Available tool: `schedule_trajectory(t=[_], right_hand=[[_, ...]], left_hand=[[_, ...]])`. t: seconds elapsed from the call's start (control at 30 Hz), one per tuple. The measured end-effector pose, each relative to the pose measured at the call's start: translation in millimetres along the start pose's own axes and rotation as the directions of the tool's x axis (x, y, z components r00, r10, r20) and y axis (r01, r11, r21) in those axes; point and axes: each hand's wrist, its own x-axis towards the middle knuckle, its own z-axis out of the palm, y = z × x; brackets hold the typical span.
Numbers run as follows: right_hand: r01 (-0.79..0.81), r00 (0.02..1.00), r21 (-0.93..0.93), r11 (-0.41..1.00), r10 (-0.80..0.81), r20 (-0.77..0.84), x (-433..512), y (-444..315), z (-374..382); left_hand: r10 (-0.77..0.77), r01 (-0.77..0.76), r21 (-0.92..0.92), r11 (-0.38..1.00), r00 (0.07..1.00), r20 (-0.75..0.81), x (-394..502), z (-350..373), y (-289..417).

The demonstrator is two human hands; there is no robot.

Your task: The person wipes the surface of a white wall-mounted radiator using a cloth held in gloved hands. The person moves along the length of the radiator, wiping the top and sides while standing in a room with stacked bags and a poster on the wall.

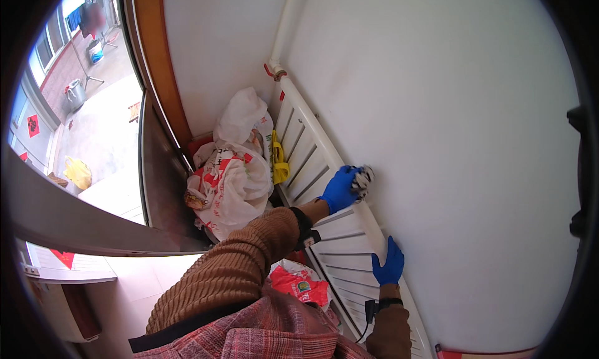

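My left hand [340,190], in a blue glove, grips a bunched black-and-white cloth [363,182]. It is at the top rail of a white slatted radiator [318,141], on the side by the wall. Lower down the same rail, my right hand [390,263], also gloved in blue, rests with thumb and fingers apart and nothing visible in it. Its thumb lies over the rail while the fingers reach along the wall side. My left forearm crosses in front of part of the radiator slats.
White plastic bags [236,181] with red print are heaped beside the radiator, near yellow straps [280,160]. A red-handled valve [276,72] joins the radiator to a white pipe [284,27]. An open door [164,172] stands left. Another red-and-white bag [299,284] lies below my arm.
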Motion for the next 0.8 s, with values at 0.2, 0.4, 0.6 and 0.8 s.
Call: schedule_trajectory(t=[0.2, 0.4, 0.6, 0.8], right_hand=[[0.011, 0.998, -0.068, 0.998, -0.006, 0.066, 1.9, -3.7, -1.6], [0.004, 0.998, -0.104, 0.995, 0.002, 0.055, 4.3, -7.8, -1.4], [-0.039, 0.996, -0.149, 0.988, 0.05, 0.076, 5.1, -10.0, 0.5], [-0.06, 0.994, -0.196, 0.979, 0.077, 0.082, 4.2, -11.6, 0.9]], left_hand=[[0.338, -0.475, 0.279, 0.835, 0.842, 0.422, -22.3, 14.4, 16.9], [0.436, -0.521, 0.083, 0.849, 0.782, 0.446, -10.8, 23.9, -2.3], [0.499, -0.58, 0.165, 0.798, 0.789, 0.359, 40.5, -14.2, -50.8], [0.4, -0.461, 0.375, 0.804, 0.886, 0.232, 108.3, -85.3, -116.9]])
